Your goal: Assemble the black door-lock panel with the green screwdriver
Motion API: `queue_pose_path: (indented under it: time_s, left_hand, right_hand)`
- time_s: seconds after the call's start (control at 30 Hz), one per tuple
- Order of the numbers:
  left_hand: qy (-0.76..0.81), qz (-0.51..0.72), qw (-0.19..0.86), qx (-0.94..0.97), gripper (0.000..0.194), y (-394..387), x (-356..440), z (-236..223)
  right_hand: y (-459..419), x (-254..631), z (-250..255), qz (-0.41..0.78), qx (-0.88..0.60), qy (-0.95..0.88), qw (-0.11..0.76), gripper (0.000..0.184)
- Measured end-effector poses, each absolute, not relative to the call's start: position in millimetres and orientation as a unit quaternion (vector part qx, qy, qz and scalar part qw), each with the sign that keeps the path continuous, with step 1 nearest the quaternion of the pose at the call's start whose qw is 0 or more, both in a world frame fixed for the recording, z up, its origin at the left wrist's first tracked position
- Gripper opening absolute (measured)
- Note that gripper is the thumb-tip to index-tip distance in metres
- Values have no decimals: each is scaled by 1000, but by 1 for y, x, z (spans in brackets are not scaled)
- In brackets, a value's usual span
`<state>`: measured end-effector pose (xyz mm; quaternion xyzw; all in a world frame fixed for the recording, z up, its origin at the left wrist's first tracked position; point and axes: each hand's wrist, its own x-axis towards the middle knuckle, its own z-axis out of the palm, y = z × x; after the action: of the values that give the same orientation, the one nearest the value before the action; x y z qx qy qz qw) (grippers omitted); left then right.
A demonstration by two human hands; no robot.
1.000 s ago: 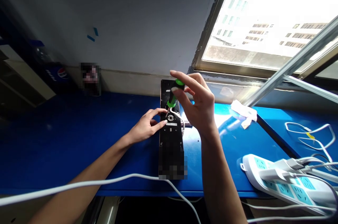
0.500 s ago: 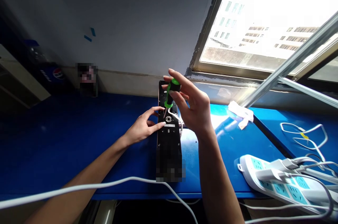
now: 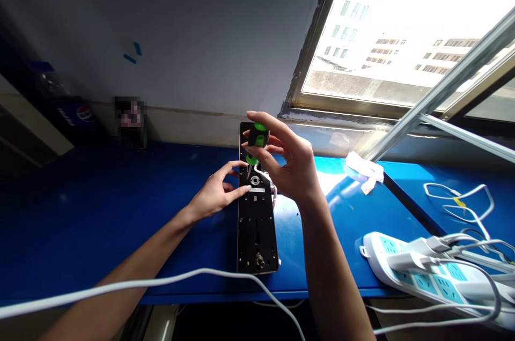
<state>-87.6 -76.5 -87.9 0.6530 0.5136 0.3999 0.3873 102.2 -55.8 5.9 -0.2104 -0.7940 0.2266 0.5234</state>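
A long black device [image 3: 257, 223], like the back plate of an electronic door lock, lies lengthwise on the blue table. Screws and a round fitting [image 3: 255, 181] show on its face, and a white cable [image 3: 266, 175] runs off its right side. My left hand [image 3: 219, 188] holds its left edge, thumb and forefinger resting on the face, the other fingers curled at the side. Above it, my right hand [image 3: 287, 161] grips a green and black screwdriver [image 3: 257, 137] by the handle. The screwdriver is tilted, its shaft pointing down between my left thumb and forefinger; the exact tip contact is hard to see.
A white power strip [image 3: 426, 276] with several plugs lies at the right, near coiled white cable [image 3: 470, 207]. Crumpled tissue [image 3: 365, 169] lies by the window. A white cord [image 3: 173, 278] crosses in front. At back left stands a Pepsi bottle [image 3: 72, 110].
My right hand has shifted slightly left and its fingers have turned round the screwdriver handle. My left hand stays in place on the black device.
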Motion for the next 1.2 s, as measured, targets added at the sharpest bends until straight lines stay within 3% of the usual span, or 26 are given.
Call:
queue_pose_path:
  time_s: [0.17,0.33,0.6,0.9,1.03,1.13,1.2]
  left_hand:
    - [518,392,390,653,61,-78,-86,-83]
    - [515,395,387,655,60,-77,-86,-85]
    - [520,394,377,658,59,-77,-86,-87]
    - [525,372,377,667,68,-78,-88,-81]
    - [525,408,249,704,76,-75,-88,-77]
    - [497,437,118,741,61,-77,-82,-66]
    - [462,433,87,769,47,-80,-75,-56]
  right_hand:
    - [-48,105,3,165,-251,-764,570,41]
    - [-51,105,1,220,-214,-799,517,56]
    - [-53,102,2,198,-236,-797,519,56]
    - [-43,108,-7,164,-261,-754,581,60]
    - [-42,125,-9,124,-278,-706,639,55]
    - [-44,141,-9,106,-289,-685,661,52]
    - [-45,152,-10,110,-294,-689,653,52]
